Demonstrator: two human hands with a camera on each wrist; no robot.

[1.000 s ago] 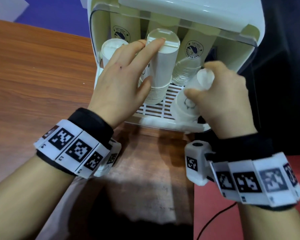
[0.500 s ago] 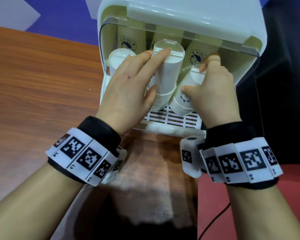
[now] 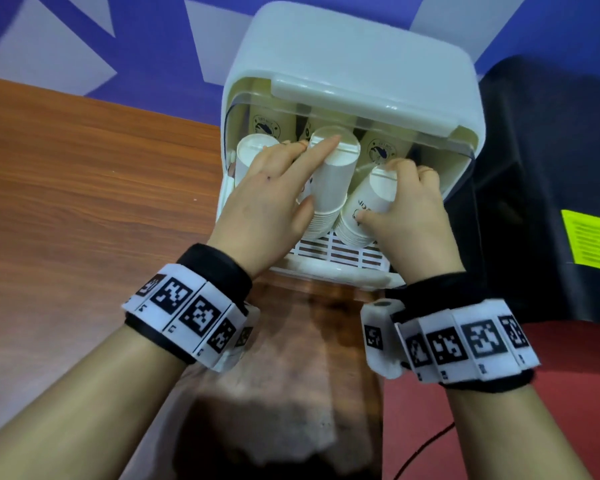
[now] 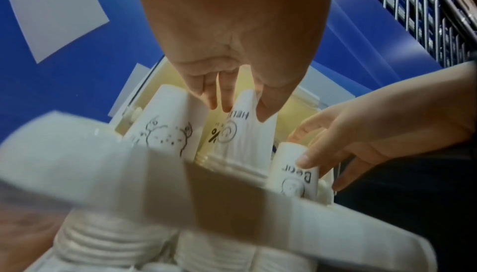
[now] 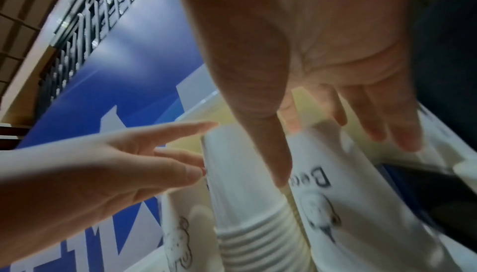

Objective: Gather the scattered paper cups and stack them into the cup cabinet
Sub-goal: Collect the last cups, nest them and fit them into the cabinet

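The white cup cabinet (image 3: 354, 57) stands open at the front on the wooden table (image 3: 84, 209). Three stacks of upside-down white paper cups fill its front row. My left hand (image 3: 314, 174) lies with straight fingers along the middle stack (image 3: 336, 188) (image 4: 242, 133), index tip on its top and thumb at its side. My right hand (image 3: 378, 190) grips the right stack (image 3: 357, 226) (image 4: 291, 174) (image 5: 335, 194), fingers curled over its top. This stack leans back into the cabinet. The left stack (image 3: 253, 157) stands free.
Cream cups with round logos (image 3: 267, 124) stand in the cabinet's back row. A black machine (image 3: 534, 168) with a yellow label is close on the right. Below it lie a red surface (image 3: 568, 358) and a black cable (image 3: 423, 448).
My right hand has carried its cup stack from the cabinet's front edge up and inward, beside the middle stack. My left hand has stayed on the middle stack.
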